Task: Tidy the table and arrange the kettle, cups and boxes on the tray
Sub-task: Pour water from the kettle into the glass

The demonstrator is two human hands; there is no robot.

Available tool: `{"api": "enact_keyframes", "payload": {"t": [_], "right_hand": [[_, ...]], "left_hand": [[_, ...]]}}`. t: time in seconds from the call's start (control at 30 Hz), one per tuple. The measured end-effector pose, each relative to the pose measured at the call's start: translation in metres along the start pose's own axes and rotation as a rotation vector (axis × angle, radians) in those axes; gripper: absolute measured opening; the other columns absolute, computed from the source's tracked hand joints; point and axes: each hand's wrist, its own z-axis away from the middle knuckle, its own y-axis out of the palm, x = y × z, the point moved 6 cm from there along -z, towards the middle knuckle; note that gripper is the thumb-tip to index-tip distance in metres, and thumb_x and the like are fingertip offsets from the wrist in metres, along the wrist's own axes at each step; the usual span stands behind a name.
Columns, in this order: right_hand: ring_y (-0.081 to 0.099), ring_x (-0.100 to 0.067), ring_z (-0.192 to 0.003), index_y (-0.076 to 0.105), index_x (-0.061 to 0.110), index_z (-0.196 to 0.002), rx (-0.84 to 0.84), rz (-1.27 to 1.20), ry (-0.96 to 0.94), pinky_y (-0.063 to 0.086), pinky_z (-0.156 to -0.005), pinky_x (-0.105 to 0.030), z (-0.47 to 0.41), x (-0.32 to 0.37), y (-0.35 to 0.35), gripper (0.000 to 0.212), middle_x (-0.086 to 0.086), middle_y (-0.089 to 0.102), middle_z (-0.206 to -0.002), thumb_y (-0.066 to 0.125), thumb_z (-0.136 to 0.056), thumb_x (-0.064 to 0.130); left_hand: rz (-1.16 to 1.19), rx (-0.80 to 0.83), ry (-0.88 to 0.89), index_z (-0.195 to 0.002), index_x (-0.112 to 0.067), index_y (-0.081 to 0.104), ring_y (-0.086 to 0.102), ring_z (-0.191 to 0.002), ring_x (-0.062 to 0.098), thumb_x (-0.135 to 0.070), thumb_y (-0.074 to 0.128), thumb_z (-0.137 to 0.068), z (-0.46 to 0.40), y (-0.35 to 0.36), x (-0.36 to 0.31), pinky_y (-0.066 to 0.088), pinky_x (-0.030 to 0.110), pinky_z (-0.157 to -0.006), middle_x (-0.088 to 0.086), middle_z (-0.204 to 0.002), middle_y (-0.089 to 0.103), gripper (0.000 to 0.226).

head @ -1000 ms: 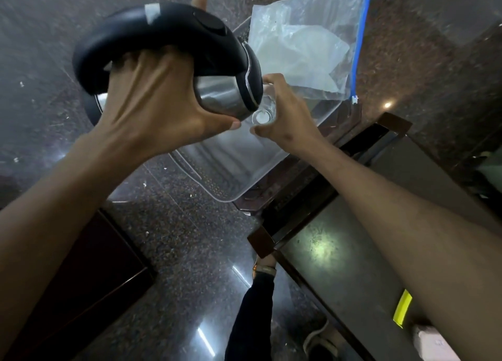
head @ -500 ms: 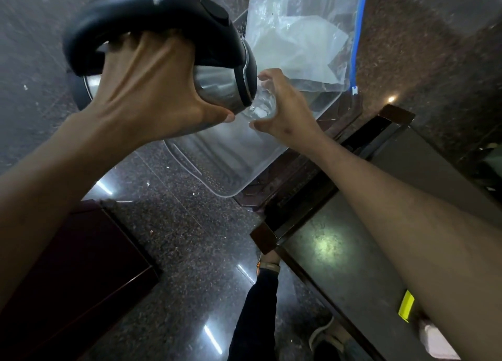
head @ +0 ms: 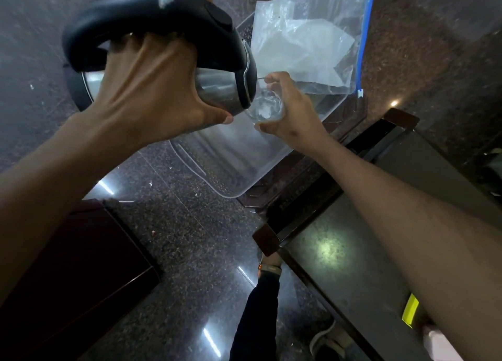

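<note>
Kettle (head: 152, 51), gripped by its handle in the left hand (head: 152, 94), was tipped over a glass cup (head: 267, 108) clasped in the right hand (head: 292, 113), above an empty tray (head: 239, 165). Nothing appeared arranged yet.

Both bare forearms reach forward and up from the lower corners of the view, converging near the middle. The left hand (head: 152, 89) is curled under the handle of the kettle (head: 173, 48), back of the hand toward the camera, thumb pressed along the steel body, holding it tipped on its side. Just right of the kettle, the right hand (head: 293, 111) wraps thumb and fingers around a clear cup (head: 267, 107) at the kettle's rim.
</note>
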Motion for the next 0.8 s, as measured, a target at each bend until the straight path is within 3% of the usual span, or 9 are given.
{"api": "enact_keyframes", "payload": {"t": [0.2,0.37,0.8], "right_hand": [[0.053,-0.016,-0.135,0.042,0.016,-0.145,-0.005,0.008,-0.003,0.044,-0.096,-0.023,-0.001,-0.002,0.001,0.087,-0.007,0.058,-0.144,0.093,-0.074,0.021],[0.053,-0.016,-0.137,0.042,0.016,-0.145,-0.011,0.016,-0.016,0.042,-0.095,-0.021,-0.001,-0.003,0.001,0.087,-0.007,0.058,-0.144,0.092,-0.074,0.022],[0.05,-0.004,-0.127,0.042,0.017,-0.147,-0.03,0.019,-0.017,0.041,-0.092,-0.021,-0.003,-0.007,0.003,0.09,-0.001,0.058,-0.144,0.093,-0.073,0.025]], "left_hand": [[-0.006,0.0,-0.012,-0.164,-0.014,0.031,0.06,-0.134,0.047,-0.079,0.081,-0.064,-0.001,0.0,-0.001,0.053,0.059,-0.101,0.019,-0.148,0.062,0.13],[-0.042,0.001,-0.001,-0.152,-0.007,0.049,0.064,-0.124,0.05,-0.077,0.081,-0.065,-0.003,-0.001,-0.003,0.054,0.058,-0.097,0.023,-0.139,0.068,0.116],[-0.071,-0.001,0.005,-0.148,-0.005,0.055,0.062,-0.126,0.05,-0.074,0.081,-0.065,-0.012,-0.007,-0.009,0.051,0.058,-0.1,0.025,-0.138,0.066,0.111]]}}
